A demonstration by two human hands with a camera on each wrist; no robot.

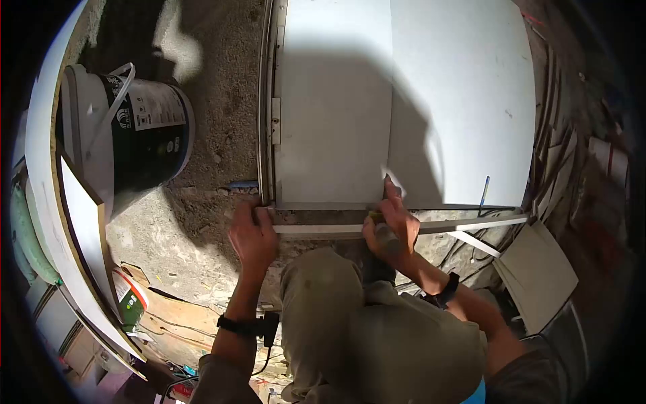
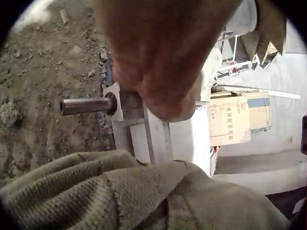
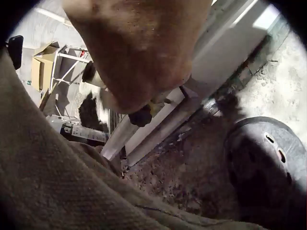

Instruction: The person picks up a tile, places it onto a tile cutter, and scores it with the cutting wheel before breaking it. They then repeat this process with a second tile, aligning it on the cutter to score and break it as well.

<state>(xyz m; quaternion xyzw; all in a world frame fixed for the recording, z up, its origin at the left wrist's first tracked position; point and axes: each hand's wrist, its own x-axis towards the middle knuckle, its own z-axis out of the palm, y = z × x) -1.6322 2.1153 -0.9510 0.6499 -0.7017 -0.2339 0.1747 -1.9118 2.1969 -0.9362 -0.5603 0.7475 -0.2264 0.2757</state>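
Note:
A long pale strip (image 1: 323, 229) runs along the near edge of a large white panel (image 1: 336, 135). My left hand (image 1: 253, 234) grips the strip's left end with curled fingers, beside the panel's corner. In the left wrist view, a short metal tube (image 2: 88, 105) sticks out past a white square plate (image 2: 114, 91) close to that hand. My right hand (image 1: 397, 232) is over the middle of the strip, holding a black-and-yellow tool handle (image 3: 142, 115), its index finger extended toward the panel. Most of the tool is hidden by the hand.
A dark green and white bucket (image 1: 145, 128) lies on its side at left. A metal-edged rail (image 1: 267, 101) follows the panel's left side. A blue pencil (image 1: 484, 192) is by the panel's near right edge. Cartons (image 2: 240, 115) stand behind; a round dark lid-like object (image 3: 264, 158) sits on the floor.

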